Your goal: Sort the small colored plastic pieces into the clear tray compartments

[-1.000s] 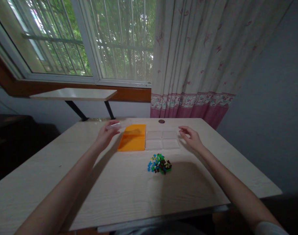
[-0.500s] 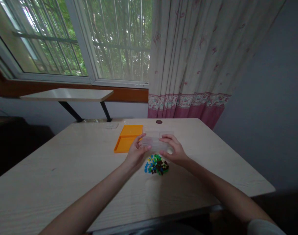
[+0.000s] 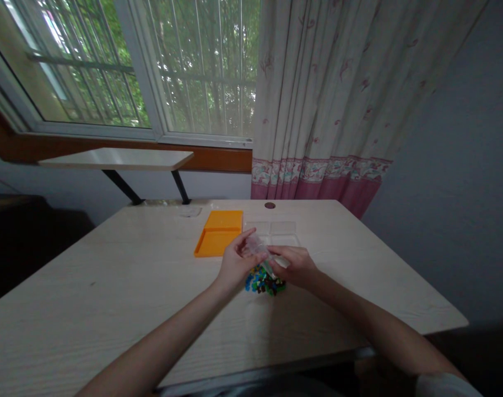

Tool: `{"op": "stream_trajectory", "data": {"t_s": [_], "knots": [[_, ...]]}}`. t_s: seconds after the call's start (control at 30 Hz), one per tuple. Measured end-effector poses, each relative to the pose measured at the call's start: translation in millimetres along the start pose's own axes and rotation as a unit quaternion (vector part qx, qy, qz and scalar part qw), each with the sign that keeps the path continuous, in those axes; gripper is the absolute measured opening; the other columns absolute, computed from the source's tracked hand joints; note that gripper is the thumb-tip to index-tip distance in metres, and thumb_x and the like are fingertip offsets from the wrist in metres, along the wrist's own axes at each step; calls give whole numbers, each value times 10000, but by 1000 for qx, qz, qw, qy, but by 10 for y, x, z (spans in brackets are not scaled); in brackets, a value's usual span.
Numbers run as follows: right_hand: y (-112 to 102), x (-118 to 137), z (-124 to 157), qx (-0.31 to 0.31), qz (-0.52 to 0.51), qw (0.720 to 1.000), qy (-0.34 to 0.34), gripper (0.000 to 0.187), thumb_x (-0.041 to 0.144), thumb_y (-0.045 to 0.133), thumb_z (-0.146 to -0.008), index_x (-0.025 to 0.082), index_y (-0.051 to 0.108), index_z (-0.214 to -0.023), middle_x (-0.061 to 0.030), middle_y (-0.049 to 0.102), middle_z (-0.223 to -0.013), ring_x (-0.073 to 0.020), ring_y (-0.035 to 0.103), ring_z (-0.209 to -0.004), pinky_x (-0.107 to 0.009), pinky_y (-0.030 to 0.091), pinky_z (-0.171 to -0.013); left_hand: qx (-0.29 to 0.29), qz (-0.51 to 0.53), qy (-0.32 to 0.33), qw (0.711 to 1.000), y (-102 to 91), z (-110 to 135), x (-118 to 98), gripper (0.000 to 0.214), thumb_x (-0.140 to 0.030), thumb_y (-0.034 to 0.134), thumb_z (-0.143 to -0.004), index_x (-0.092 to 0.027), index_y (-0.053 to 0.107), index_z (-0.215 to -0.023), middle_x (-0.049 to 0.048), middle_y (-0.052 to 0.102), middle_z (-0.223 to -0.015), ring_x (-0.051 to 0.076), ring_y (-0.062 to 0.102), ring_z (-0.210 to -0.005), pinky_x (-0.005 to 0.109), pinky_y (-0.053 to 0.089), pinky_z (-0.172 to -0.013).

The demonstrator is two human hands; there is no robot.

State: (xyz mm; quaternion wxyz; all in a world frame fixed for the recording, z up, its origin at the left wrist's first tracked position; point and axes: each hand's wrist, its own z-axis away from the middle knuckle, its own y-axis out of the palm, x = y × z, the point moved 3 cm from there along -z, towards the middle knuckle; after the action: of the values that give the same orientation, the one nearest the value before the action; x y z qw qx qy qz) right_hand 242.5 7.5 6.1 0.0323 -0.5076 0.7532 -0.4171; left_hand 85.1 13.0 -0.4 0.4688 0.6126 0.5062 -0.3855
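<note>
Both hands grip a small clear plastic container (image 3: pixel 257 244), held tilted just above the table; its exact shape is blurred. My left hand (image 3: pixel 237 262) has its thumb and fingers closed on the left end. At the lower right end, my right hand (image 3: pixel 298 266) pinches it, partly hiding it. Beneath and in front of the hands lies a pile of tiny building bricks (image 3: pixel 263 285) in blue, green, brown, yellow and white. Behind the hands rests a clear divided plastic tray (image 3: pixel 284 226). An orange hinged case (image 3: pixel 218 242) lies open to the left of it.
The pale wooden table (image 3: pixel 144 298) extends to both sides. At its back left stands a raised shelf (image 3: pixel 119 159) on black brackets. A dark round cap (image 3: pixel 270 205) sits near the back edge, below the curtain (image 3: pixel 317 110) and barred window (image 3: pixel 205 71).
The clear container has tipped from roughly level to a slant, its right end lower. My right hand has moved down and closer to the left hand, uncovering more of the divided tray.
</note>
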Motion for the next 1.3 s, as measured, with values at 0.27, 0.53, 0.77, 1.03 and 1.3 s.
{"op": "stream_trajectory", "data": {"t_s": [0.27, 0.53, 0.77, 1.03, 1.3], "knots": [[30, -82, 15, 18, 18, 1000, 14, 283, 283, 430, -828, 223, 620, -1028, -54, 691, -884, -165, 650, -724, -268, 520, -694, -11, -29, -27, 999, -18, -12, 12, 676, -273, 773, -493, -143, 561, -1122, 50, 640, -862, 208, 589, -848, 316, 470, -764], [-181, -299, -63, -66, -193, 962, 183, 311, 398, 383, -867, 180, 597, -930, -36, 659, -689, -147, 631, -615, -274, 509, -611, 99, 137, -62, 984, -121, -75, 33, 660, -277, 806, -462, -176, 545, -1060, 80, 630, -994, 209, 599, -903, 351, 451, -834], [31, -576, -20, -13, -526, 759, 384, 213, 309, 470, -793, 147, 609, -793, -5, 616, -544, -88, 541, -419, -180, 441, -421, 200, 207, -122, 950, -173, -34, 27, 635, -324, 786, -497, -170, 574, -1075, 128, 577, -1132, 278, 575, -985, 397, 445, -840], [135, -549, 44, 50, -651, 589, 477, 255, 238, 389, -840, 132, 611, -774, -1, 613, -540, -65, 533, -427, -148, 429, -442, 231, 212, -144, 939, -151, 25, -9, 650, -285, 803, -470, -188, 582, -1073, 110, 536, -1187, 221, 624, -846, 364, 459, -820], [36, -664, 31, -15, -548, 743, 383, 454, 562, 437, -800, 149, 602, -892, -101, 651, -849, -154, 617, -715, -272, 497, -621, 71, 182, -103, 975, -223, -89, 164, 597, -151, 787, -479, -223, 510, -1003, 8, 548, -1023, 190, 611, -909, 351, 431, -862]]}}
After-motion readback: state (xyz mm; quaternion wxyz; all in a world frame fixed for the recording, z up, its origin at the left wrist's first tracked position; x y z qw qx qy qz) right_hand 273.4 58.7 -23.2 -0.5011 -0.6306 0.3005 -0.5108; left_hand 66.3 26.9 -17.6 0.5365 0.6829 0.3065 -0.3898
